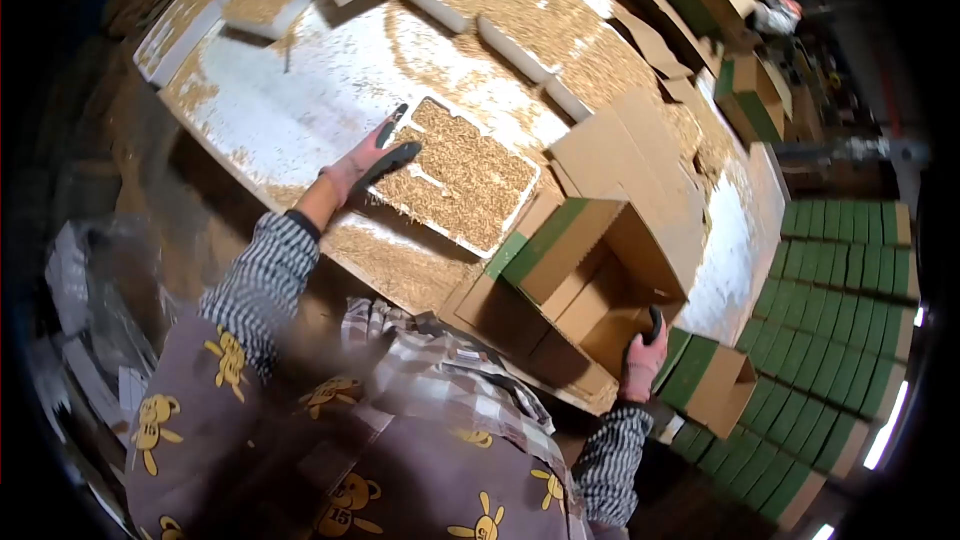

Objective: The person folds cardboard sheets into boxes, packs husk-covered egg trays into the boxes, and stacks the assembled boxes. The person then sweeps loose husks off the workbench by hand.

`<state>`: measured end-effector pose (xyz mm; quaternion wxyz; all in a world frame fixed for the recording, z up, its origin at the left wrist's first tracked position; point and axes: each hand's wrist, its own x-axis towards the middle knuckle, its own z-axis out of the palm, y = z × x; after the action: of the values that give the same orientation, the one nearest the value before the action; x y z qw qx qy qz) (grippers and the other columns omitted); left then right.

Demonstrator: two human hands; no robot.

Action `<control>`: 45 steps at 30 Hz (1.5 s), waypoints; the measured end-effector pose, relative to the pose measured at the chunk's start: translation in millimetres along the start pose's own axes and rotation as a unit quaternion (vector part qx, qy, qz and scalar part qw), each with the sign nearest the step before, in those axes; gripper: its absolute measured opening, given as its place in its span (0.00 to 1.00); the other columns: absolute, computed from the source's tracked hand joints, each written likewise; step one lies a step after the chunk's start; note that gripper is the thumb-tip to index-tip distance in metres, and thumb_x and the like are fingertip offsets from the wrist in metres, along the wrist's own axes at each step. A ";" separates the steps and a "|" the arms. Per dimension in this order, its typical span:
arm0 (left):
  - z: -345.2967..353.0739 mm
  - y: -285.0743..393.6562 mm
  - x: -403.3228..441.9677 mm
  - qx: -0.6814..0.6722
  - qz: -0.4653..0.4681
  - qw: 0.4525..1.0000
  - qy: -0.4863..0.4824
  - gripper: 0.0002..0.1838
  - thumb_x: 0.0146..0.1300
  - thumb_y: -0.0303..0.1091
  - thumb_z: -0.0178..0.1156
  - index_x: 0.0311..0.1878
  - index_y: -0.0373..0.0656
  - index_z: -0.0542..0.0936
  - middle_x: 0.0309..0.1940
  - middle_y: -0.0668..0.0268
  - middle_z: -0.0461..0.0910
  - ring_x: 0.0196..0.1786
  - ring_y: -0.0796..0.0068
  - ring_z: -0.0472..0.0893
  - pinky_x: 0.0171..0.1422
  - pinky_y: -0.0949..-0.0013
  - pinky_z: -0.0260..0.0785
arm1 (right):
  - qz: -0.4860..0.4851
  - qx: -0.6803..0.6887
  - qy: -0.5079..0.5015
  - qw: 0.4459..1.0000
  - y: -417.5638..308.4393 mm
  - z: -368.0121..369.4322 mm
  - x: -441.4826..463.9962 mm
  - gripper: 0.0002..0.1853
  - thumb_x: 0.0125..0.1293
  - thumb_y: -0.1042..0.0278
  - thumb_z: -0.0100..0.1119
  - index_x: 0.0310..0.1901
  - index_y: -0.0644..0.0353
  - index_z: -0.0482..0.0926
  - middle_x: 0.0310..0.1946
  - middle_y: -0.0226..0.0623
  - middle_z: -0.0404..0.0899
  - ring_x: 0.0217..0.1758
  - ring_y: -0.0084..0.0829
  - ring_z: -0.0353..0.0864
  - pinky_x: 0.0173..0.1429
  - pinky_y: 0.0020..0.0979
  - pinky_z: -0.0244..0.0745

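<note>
Left hand point(385, 155) grasps the tray point(523, 200) by its left end, near the table's point(290, 100) front edge; long axis points toward the carton point(600, 290), right hand point(645, 355) gripping its wall.

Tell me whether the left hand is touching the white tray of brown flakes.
Touching. The head view shows the left hand gripping one end of the white tray, its dark-tipped thumb lapping over the edge.

On head cam I've got my gloved left hand point(362, 164) holding one end of a white tray point(524, 200) full of brown flaky bits point(472, 165), right hand point(643, 360) gripping an open cardboard box point(590, 302), green cartons point(838, 310) stacked beyond.
</note>
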<state>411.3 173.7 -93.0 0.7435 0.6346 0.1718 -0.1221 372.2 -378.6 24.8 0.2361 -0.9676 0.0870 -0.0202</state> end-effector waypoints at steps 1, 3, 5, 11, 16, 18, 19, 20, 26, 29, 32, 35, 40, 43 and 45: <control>13.8 4.1 -6.4 0.010 0.051 0.999 0.008 0.44 0.56 0.44 0.70 0.72 0.43 0.59 0.58 0.62 0.72 0.53 0.74 0.73 0.57 0.70 0.68 | 0.029 -0.006 -0.013 0.999 -12.5 -2.6 5.2 0.31 0.52 0.82 0.51 0.62 0.55 0.72 0.55 0.44 0.78 0.56 0.41 0.78 0.62 0.34 0.70; 10.4 8.5 -16.6 0.001 0.079 0.997 0.013 0.41 0.56 0.37 0.71 0.70 0.41 0.63 0.51 0.66 0.76 0.45 0.81 0.76 0.49 0.77 0.71 | 0.027 -0.029 -0.034 0.999 -10.9 -5.4 21.5 0.31 0.53 0.80 0.51 0.62 0.53 0.72 0.54 0.45 0.78 0.56 0.43 0.78 0.61 0.36 0.70; 9.6 32.4 -30.9 0.000 0.049 0.999 0.007 0.38 0.56 0.35 0.69 0.68 0.40 0.65 0.51 0.65 0.77 0.47 0.78 0.76 0.50 0.76 0.71 | -0.002 -0.060 -0.037 0.998 10.3 -17.0 31.6 0.31 0.53 0.76 0.54 0.63 0.49 0.71 0.53 0.47 0.78 0.54 0.48 0.78 0.59 0.40 0.72; 33.2 108.7 -137.9 -0.134 0.094 0.986 -0.019 0.23 0.68 0.34 0.51 0.65 0.35 0.68 0.58 0.57 0.75 0.57 0.70 0.77 0.60 0.66 0.73 | -0.032 -0.043 -0.040 0.998 50.7 -19.5 27.5 0.37 0.53 0.76 0.51 0.69 0.44 0.63 0.44 0.54 0.78 0.47 0.52 0.79 0.55 0.44 0.73; 161.2 127.7 -140.8 -0.017 0.211 0.968 -0.133 0.21 0.69 0.29 0.51 0.65 0.38 0.68 0.62 0.56 0.72 0.64 0.64 0.72 0.69 0.62 0.67 | -0.020 0.119 -0.068 0.990 49.1 7.1 38.1 0.37 0.56 0.75 0.53 0.71 0.47 0.59 0.50 0.55 0.74 0.53 0.50 0.76 0.57 0.43 0.72; 221.5 117.6 -119.1 0.174 0.344 0.904 -0.183 0.25 0.65 0.24 0.55 0.66 0.42 0.68 0.67 0.55 0.67 0.68 0.63 0.68 0.71 0.61 0.62 | -0.027 0.305 -0.173 0.936 78.6 -0.3 26.7 0.31 0.64 0.68 0.50 0.70 0.53 0.61 0.58 0.51 0.70 0.60 0.47 0.71 0.66 0.40 0.64; 249.9 115.2 -107.8 0.233 0.408 0.865 -0.175 0.23 0.65 0.25 0.55 0.65 0.40 0.69 0.66 0.53 0.67 0.68 0.61 0.68 0.70 0.62 0.63 | -0.016 0.388 -0.226 0.893 93.5 -3.7 21.3 0.28 0.67 0.65 0.49 0.69 0.56 0.61 0.61 0.48 0.68 0.64 0.46 0.68 0.70 0.39 0.60; 272.0 111.9 -95.8 0.288 0.470 0.818 -0.165 0.22 0.65 0.26 0.54 0.63 0.39 0.71 0.65 0.51 0.67 0.67 0.59 0.69 0.70 0.62 0.63 | -0.021 0.406 -0.266 0.874 112.1 -7.2 20.6 0.28 0.68 0.64 0.48 0.69 0.57 0.61 0.63 0.47 0.67 0.66 0.44 0.66 0.72 0.39 0.58; 316.0 131.0 -80.2 0.165 0.021 0.974 -0.152 0.38 0.61 0.40 0.65 0.70 0.38 0.61 0.44 0.57 0.82 0.45 0.73 0.82 0.48 0.72 0.75 | -0.149 0.085 -0.210 0.962 85.4 -57.1 2.8 0.32 0.64 0.68 0.53 0.70 0.57 0.59 0.63 0.50 0.67 0.65 0.44 0.67 0.70 0.36 0.60; 319.5 109.8 -57.2 0.694 0.115 0.693 -0.157 0.25 0.58 0.39 0.62 0.58 0.40 0.73 0.38 0.55 0.83 0.41 0.62 0.84 0.47 0.61 0.76 | -0.120 0.209 -0.172 0.955 80.4 -51.8 15.9 0.38 0.60 0.72 0.58 0.72 0.58 0.54 0.65 0.53 0.63 0.67 0.47 0.65 0.71 0.37 0.59; 367.6 109.0 -54.8 0.861 0.062 0.455 -0.217 0.18 0.55 0.44 0.65 0.46 0.47 0.78 0.36 0.61 0.83 0.43 0.61 0.83 0.45 0.63 0.74 | -0.097 0.235 -0.188 0.949 73.6 -49.9 31.2 0.39 0.58 0.76 0.56 0.72 0.59 0.53 0.67 0.55 0.60 0.70 0.52 0.60 0.73 0.40 0.57; 357.7 105.4 -29.5 0.603 0.280 0.713 -0.222 0.15 0.54 0.38 0.66 0.46 0.47 0.80 0.39 0.60 0.83 0.42 0.60 0.83 0.46 0.64 0.75 | -0.042 0.205 -0.119 0.970 62.8 -36.8 23.8 0.36 0.54 0.81 0.55 0.68 0.58 0.63 0.65 0.55 0.63 0.68 0.51 0.65 0.72 0.40 0.59; 301.6 119.5 121.7 0.583 0.171 0.758 0.238 0.46 0.50 0.45 0.70 0.71 0.50 0.58 0.64 0.46 0.65 0.66 0.52 0.67 0.68 0.60 0.63 | 0.041 0.230 -0.006 0.972 40.2 -23.6 7.2 0.28 0.52 0.82 0.55 0.59 0.60 0.74 0.59 0.51 0.71 0.63 0.46 0.71 0.68 0.38 0.63; 252.7 48.9 209.7 0.438 0.082 0.892 0.079 0.43 0.45 0.47 0.74 0.64 0.40 0.68 0.55 0.49 0.77 0.53 0.56 0.79 0.60 0.64 0.70 | 0.042 0.262 -0.040 0.963 26.5 -35.7 20.4 0.26 0.55 0.80 0.55 0.59 0.63 0.74 0.58 0.50 0.72 0.62 0.44 0.72 0.68 0.37 0.64; 253.9 94.2 164.0 0.334 0.190 0.921 0.063 0.28 0.50 0.40 0.71 0.53 0.37 0.78 0.51 0.54 0.80 0.49 0.63 0.82 0.56 0.66 0.72 | 0.088 0.228 -0.035 0.969 38.0 -28.0 10.0 0.26 0.57 0.78 0.56 0.60 0.66 0.72 0.59 0.50 0.72 0.63 0.43 0.71 0.69 0.36 0.63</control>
<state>623.9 -55.0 -41.0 0.4847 0.8735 0.0439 0.0117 373.8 -426.3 32.1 0.4544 -0.8768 0.1568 0.0152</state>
